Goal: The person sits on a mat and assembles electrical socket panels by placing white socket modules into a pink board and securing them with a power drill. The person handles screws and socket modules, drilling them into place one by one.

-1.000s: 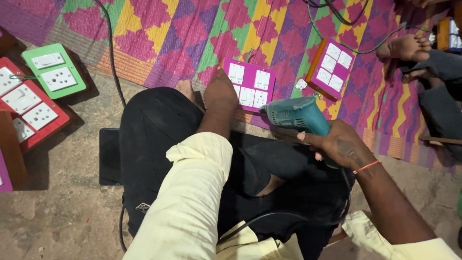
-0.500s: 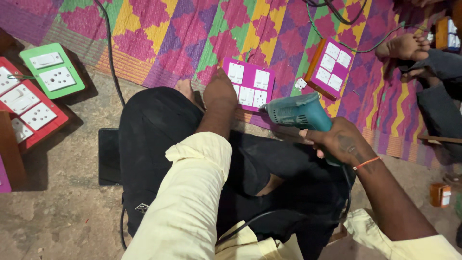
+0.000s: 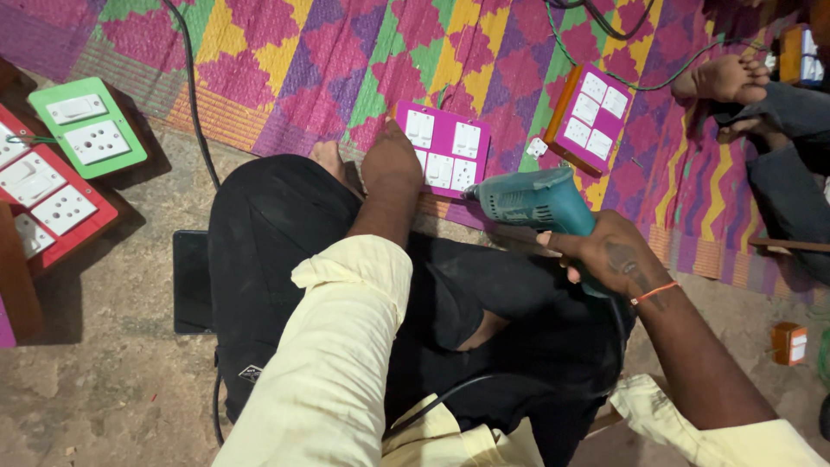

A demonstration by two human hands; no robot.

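Left hand: the left hand (image 3: 391, 163) is laid palm-down on the left part of the magenta rectangular switch board with white switches and sockets (image 3: 445, 149); its grip is pressed flat on the board rather than closed around it.
Right hand: the right hand (image 3: 605, 257) is clenched around the handle of the teal plastic power drill (image 3: 536, 201) (an orange thread is worn at the wrist).
Drill: it is held level, its nose pointed left toward the lower right corner of the magenta board, just beside it; whether the tip touches cannot be told.
Board position: the magenta board is laid on the woven mat of pink, yellow, green and purple zigzag pattern (image 3: 346, 52), just beyond the person's knees in black trousers (image 3: 277, 242).
Second board: a magenta switch board on an orange box (image 3: 590, 117) is seen to the right on the same mat, well apart from the hands.
Left side: a green switch board (image 3: 86, 127) and a red switch board (image 3: 47, 203) are placed on the bare stone floor (image 3: 104, 389).
Beside the leg: a black flat device (image 3: 191, 281) is laid on the floor.
Far right: another person's bare foot (image 3: 722, 79) is rested on the mat, and a small orange box (image 3: 788, 342) is set on the floor.
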